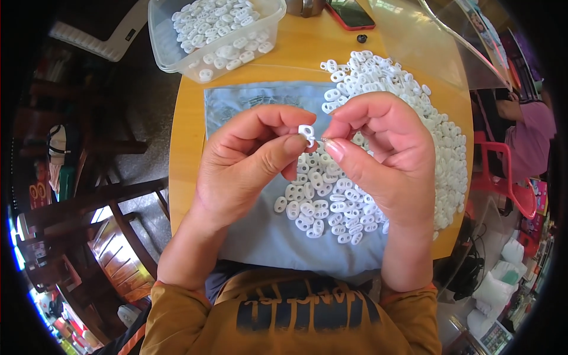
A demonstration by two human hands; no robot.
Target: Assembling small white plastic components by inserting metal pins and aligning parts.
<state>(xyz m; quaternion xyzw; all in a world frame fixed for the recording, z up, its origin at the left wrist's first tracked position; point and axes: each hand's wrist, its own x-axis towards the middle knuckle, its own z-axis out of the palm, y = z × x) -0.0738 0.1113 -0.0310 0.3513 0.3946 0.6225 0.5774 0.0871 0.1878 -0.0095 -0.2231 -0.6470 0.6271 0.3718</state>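
Note:
Pinched between the thumb and fingers of my left hand (251, 157) is a small white plastic piece (306, 131) with two round holes, like a cord lock. My right hand (384, 151) faces it closely, thumb and forefinger pressed together on a tiny metallic bit (323, 140), too small to name. This bit sits right beside the white piece; whether they touch I cannot tell. Beneath both hands lie several loose white two-holed pieces (307, 207) on a grey-blue cloth (260, 236).
A large heap of the same white pieces (447, 171) covers the right side of the yellow table (186, 130). At the back stand a clear plastic tub (171, 62) of pieces, a red-edged phone (350, 15) and a small black knob (361, 38). Another person (532, 130) sits at the right.

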